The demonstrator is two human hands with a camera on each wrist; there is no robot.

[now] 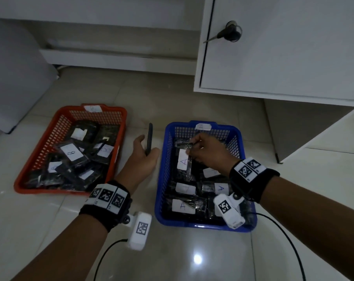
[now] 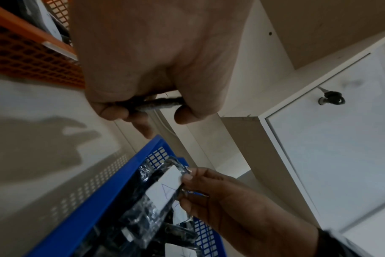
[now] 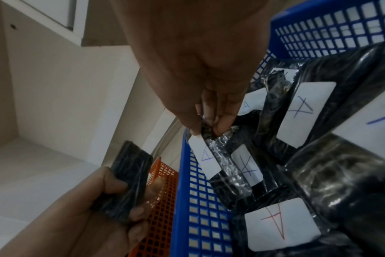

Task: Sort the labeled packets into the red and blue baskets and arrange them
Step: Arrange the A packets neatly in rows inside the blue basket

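Observation:
A red basket (image 1: 40, 142) on the left holds several black packets labelled B (image 1: 70, 152). To its right, a blue basket (image 1: 162, 159) holds several packets labelled A (image 1: 183, 205). My left hand (image 1: 145, 153) grips a dark packet (image 1: 150, 138) on edge in the gap between the baskets; its label is hidden. That same packet (image 3: 127, 182) shows in the right wrist view. My right hand (image 1: 200, 147) pinches the top end of an A packet (image 1: 184, 161) inside the blue basket's far left part, also seen as the pinched packet (image 3: 209, 156).
Both baskets sit on a glossy tiled floor (image 1: 172, 260). A white cabinet (image 1: 273, 57) with a key in its lock (image 1: 231, 33) stands behind the blue basket. Low white furniture (image 1: 111, 57) lies behind the red one. Cables trail from both wrist cameras.

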